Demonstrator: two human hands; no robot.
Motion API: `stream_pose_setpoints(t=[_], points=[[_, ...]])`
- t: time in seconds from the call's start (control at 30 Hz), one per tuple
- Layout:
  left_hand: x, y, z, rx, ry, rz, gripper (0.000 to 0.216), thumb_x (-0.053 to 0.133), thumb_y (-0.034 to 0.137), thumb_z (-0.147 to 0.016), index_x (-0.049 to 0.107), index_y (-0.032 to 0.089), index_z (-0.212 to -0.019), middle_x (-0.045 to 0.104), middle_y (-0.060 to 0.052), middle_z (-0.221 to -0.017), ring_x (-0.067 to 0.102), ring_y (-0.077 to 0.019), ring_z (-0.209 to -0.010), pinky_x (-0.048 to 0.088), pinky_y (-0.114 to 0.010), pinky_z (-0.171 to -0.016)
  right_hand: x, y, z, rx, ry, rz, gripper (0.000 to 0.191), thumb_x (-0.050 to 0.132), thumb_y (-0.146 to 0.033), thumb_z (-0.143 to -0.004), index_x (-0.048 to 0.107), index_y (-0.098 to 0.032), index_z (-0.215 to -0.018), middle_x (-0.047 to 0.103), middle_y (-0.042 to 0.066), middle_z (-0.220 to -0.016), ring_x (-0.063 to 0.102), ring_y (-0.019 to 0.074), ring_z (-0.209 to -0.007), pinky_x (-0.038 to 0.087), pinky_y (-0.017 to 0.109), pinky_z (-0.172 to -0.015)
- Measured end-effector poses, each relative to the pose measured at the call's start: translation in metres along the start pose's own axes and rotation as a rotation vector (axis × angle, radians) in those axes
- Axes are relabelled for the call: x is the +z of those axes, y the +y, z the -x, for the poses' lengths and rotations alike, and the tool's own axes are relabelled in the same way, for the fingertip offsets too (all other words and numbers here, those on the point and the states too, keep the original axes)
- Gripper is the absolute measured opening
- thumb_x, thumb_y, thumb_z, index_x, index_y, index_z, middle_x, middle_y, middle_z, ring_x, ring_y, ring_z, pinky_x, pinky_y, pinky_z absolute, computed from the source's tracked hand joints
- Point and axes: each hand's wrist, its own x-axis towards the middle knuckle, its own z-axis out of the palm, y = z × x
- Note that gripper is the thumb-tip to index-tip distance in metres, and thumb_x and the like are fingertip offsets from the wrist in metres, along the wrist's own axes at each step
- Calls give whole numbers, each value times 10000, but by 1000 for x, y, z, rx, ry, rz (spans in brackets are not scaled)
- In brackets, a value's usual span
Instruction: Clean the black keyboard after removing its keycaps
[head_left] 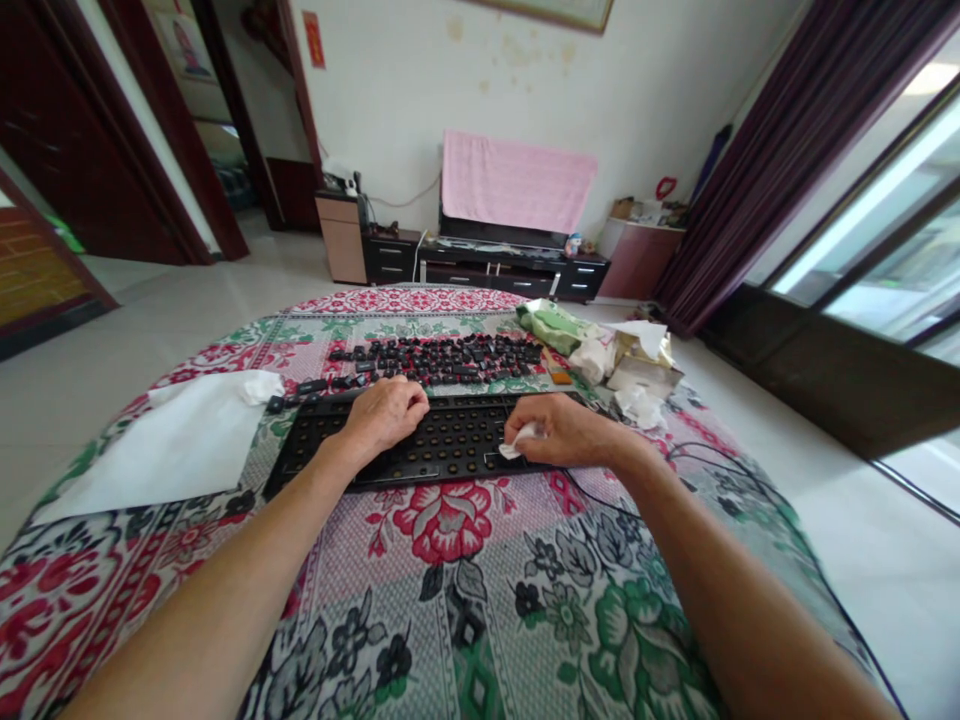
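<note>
A black keyboard with its keycaps off lies across the patterned tablecloth, its key sockets bare. My left hand rests over its upper middle, fingers curled closed near the far edge. Whatever those fingers may hold is hidden. On the keyboard's right part, my right hand is closed around a crumpled white tissue, pressing it close to the sockets. Many loose black keycaps are spread just beyond the keyboard.
White paper lies at the left with a crumpled tissue on its corner. A brush, a green packet and an opened box sit at the back right. A black cable trails off the table's right side.
</note>
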Motion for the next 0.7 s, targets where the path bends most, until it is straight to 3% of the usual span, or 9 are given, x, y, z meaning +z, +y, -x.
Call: stream_pose_setpoints(t=[0.13, 0.4, 0.53, 0.63, 0.7], points=[[0, 0, 0, -2, -6, -6, 267, 428, 339, -807, 665, 218, -823, 608, -39, -808, 569, -180, -770, 406, -280, -713, 7, -2, -3, -30, -154, 47, 253, 491, -109, -656, 688, -164, -804, 663, 38, -840, 570, 121, -735, 417, 224, -679], [-2, 2, 1, -4, -8, -14, 261, 428, 327, -812, 662, 214, -831, 613, -41, -813, 571, -177, -779, 412, -283, -723, -5, 9, 6, 126, -253, 76, 247, 497, -121, -625, 675, -180, -785, 662, 17, -799, 563, 129, -709, 406, 234, -654], [-1, 2, 1, 6, 5, 4, 252, 440, 322, -810, 666, 210, -822, 616, -43, -811, 573, -175, -773, 415, -285, -728, -7, 6, 4, 142, -41, 75, 203, 516, -158, -679, 668, -177, -812, 658, 26, -815, 556, 136, -740, 406, 246, -692], [-1, -2, 1, 3, 13, 33, 240, 456, 314, -797, 671, 209, -812, 628, -41, -808, 578, -174, -765, 417, -282, -711, 13, -8, -10, 4, 179, 24, 192, 506, -187, -746, 661, -170, -857, 640, 37, -857, 550, 130, -773, 404, 254, -738], [-2, -6, 0, 15, 3, 90, 213, 485, 291, -772, 675, 205, -811, 643, -31, -808, 583, -162, -741, 418, -269, -693, 35, -18, -21, -117, 232, -20, 202, 496, -190, -780, 653, -167, -906, 625, 44, -891, 546, 129, -807, 406, 256, -756]])
